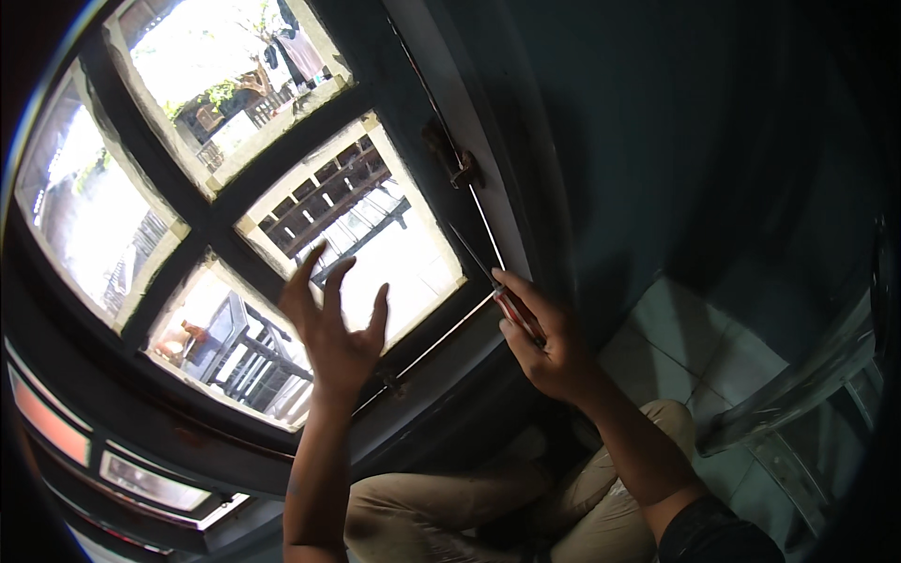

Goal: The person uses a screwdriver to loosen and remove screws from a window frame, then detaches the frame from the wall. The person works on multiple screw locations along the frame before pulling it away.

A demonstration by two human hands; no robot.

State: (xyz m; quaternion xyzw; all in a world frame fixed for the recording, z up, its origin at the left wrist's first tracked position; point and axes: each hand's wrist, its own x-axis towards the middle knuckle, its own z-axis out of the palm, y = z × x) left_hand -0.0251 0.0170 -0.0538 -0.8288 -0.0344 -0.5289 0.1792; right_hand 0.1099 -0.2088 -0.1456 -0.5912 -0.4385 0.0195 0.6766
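Note:
A screwdriver (510, 307) with a red and clear handle is gripped in my right hand (554, 352). Its thin shaft points up and left, beside the lower right corner of a dark window frame (218, 218). My left hand (333, 324) is raised in front of the lower panes, fingers spread and bent, holding nothing. Whether its fingertips touch the glass I cannot tell. A rusty latch (462, 171) sits on the frame's right edge, above my right hand. Near my left wrist, a small metal fitting (391, 383) is on the bottom edge.
At right stands a chair (798, 380) with a curved edge, on a tiled floor (676, 361). A dark wall (713, 141) rises beside the window. Through the panes, a bench (324, 211) and hanging clothes (298, 52) show outside. My bent legs (441, 516) are below.

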